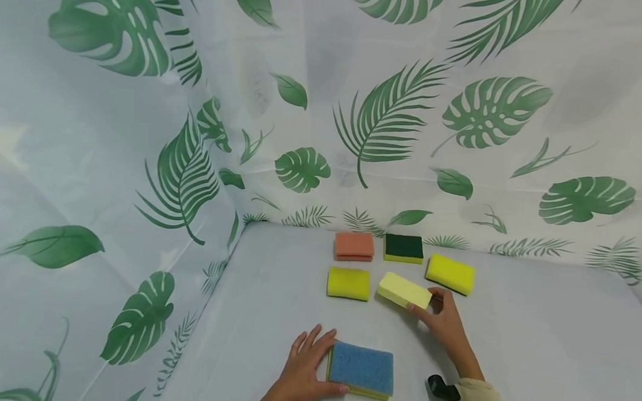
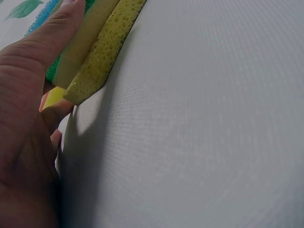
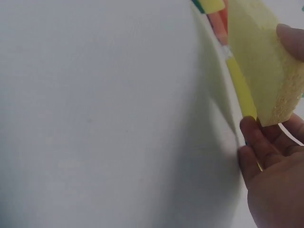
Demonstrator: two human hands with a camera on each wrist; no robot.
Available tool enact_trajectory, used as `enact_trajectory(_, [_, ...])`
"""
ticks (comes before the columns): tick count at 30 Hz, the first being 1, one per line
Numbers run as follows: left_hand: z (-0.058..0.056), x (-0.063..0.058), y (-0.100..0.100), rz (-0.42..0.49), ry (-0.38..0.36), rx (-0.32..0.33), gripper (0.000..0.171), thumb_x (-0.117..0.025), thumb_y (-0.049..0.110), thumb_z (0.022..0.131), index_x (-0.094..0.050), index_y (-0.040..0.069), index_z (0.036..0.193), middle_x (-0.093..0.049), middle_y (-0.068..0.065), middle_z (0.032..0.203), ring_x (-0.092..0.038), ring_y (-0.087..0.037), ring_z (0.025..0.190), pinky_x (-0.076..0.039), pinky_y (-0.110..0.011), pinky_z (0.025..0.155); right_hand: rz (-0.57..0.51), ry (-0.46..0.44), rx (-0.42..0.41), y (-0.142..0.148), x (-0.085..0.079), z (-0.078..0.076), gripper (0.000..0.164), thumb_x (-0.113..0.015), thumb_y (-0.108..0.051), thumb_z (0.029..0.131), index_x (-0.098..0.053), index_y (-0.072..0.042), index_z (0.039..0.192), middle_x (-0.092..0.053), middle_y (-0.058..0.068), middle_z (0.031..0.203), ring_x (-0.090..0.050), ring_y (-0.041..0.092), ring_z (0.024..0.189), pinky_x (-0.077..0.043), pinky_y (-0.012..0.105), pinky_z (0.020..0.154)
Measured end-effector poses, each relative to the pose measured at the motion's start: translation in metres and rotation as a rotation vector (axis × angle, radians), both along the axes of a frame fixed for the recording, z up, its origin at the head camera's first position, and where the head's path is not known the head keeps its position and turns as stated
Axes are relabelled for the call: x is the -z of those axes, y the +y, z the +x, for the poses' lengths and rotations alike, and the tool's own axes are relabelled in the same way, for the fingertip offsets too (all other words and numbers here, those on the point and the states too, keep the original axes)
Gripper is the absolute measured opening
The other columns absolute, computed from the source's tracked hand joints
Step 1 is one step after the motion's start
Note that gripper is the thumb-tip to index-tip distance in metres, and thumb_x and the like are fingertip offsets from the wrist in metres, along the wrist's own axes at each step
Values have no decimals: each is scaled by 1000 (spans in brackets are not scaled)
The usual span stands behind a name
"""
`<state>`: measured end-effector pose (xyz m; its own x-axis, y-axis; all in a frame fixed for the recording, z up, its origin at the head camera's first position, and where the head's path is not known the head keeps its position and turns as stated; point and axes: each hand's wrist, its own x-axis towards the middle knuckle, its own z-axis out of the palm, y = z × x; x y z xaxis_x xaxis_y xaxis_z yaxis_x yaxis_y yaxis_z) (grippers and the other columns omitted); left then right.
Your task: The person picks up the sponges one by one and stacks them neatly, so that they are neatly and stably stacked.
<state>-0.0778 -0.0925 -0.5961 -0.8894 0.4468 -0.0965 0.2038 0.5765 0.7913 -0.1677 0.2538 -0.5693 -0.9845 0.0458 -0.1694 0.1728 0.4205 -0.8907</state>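
Observation:
My left hand (image 1: 302,372) grips a blue-topped sponge (image 1: 362,368) at the near middle of the table, thumb along its near edge and fingers at its left side. In the left wrist view, blue, green and beige layers show above a porous yellow sponge layer (image 2: 107,52), close over the white surface. Farther forward, my right hand (image 1: 447,328) pinches a plain pale yellow sponge (image 1: 402,289) by its right end. The right wrist view shows that sponge (image 3: 259,61) tilted, the thumb on one side and fingers by its lower end.
Beyond the hands lie an orange sponge (image 1: 354,244), a dark green-topped sponge (image 1: 403,247) and two bright yellow sponges, one at left (image 1: 348,284) and one at right (image 1: 450,273). A small black object (image 1: 442,388) is beside the right sleeve. Leaf-printed cloth (image 1: 315,103) hangs behind.

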Motion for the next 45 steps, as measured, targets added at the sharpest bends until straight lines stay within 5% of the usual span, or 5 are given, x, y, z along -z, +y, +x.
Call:
enact_trajectory(15, [3, 1, 1, 21, 99, -3, 89, -79, 67, 87, -53, 17, 156, -41, 3, 169, -20, -32, 161, -5, -59, 127, -161, 25, -20, -19, -32, 46, 82, -82, -30, 98, -31, 3, 153, -47, 25, 151, -46, 41, 142, -32, 62, 124])
enact_trajectory(22, [3, 8, 0, 28, 153, 2, 87, -79, 66, 88, -52, 17, 155, -41, 3, 169, -20, -31, 161, -3, -52, 129, -168, 50, -80, -29, -43, 67, 76, -84, -24, 96, -36, 0, 150, -54, 20, 150, -51, 33, 141, -44, 23, 113])
enact_trajectory(31, [2, 2, 1, 4, 134, 3, 84, -81, 64, 87, -53, 20, 153, -42, 1, 169, -21, -33, 161, -8, -62, 127, -163, 67, -129, -44, -51, 89, 75, -88, -23, 93, -40, -3, 146, -54, 17, 151, -49, 33, 144, -35, 6, 106])
enact_trajectory(40, [2, -2, 3, -13, 88, -39, 91, -83, 64, 85, -46, 27, 160, -42, 1, 168, -20, -32, 161, -8, -63, 128, -185, 12, -179, -57, -44, 104, 75, -90, -24, 90, -42, -9, 145, -53, 13, 155, -49, 34, 145, -35, 55, 123])
enact_trajectory(45, [4, -1, 3, -15, 77, -43, 95, -83, 64, 84, -44, 24, 161, -40, -1, 170, -20, -32, 161, -8, -62, 128, -210, -5, -183, -62, -36, 111, 75, -92, -24, 88, -44, -11, 144, -54, 10, 154, -51, 30, 143, -34, 56, 124])
